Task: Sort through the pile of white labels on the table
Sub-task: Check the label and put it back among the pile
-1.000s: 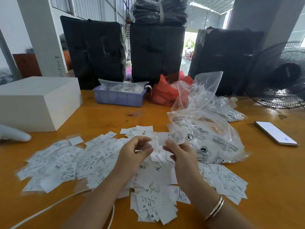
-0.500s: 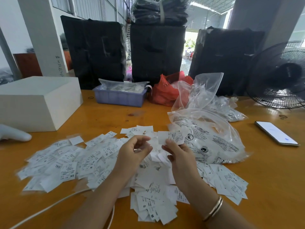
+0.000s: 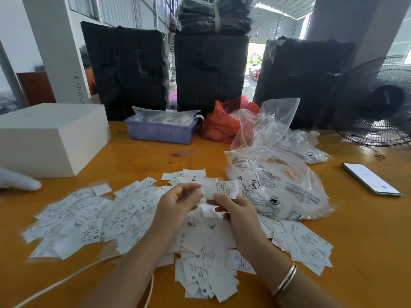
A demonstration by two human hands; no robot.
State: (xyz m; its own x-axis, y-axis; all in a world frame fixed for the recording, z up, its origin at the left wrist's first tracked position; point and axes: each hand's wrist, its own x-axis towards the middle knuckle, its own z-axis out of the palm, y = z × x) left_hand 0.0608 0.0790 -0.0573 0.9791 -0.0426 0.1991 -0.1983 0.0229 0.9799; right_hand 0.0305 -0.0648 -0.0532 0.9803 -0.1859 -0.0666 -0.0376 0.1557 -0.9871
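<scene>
A wide pile of white labels (image 3: 115, 216) with printed size letters spreads across the wooden table (image 3: 367, 230) in front of me. Above its middle, my right hand (image 3: 235, 210) pinches a small stack of labels (image 3: 222, 190), printed side up. My left hand (image 3: 178, 203) sits just left of it, fingers curled, its fingertips touching the left edge of that stack. More labels lie under and in front of both wrists.
A clear plastic bag with black print (image 3: 278, 190) lies right of my hands, more bags behind it. A phone (image 3: 371, 178) rests at the right, a fan (image 3: 378, 103) behind. A white box (image 3: 49, 138), blue tray (image 3: 160, 132), red bag (image 3: 222, 123) and white cable (image 3: 66, 278) are around.
The hands have drawn slightly closer; my left fingertips now meet the edge of the stack that my right hand holds. The pile has not shifted.
</scene>
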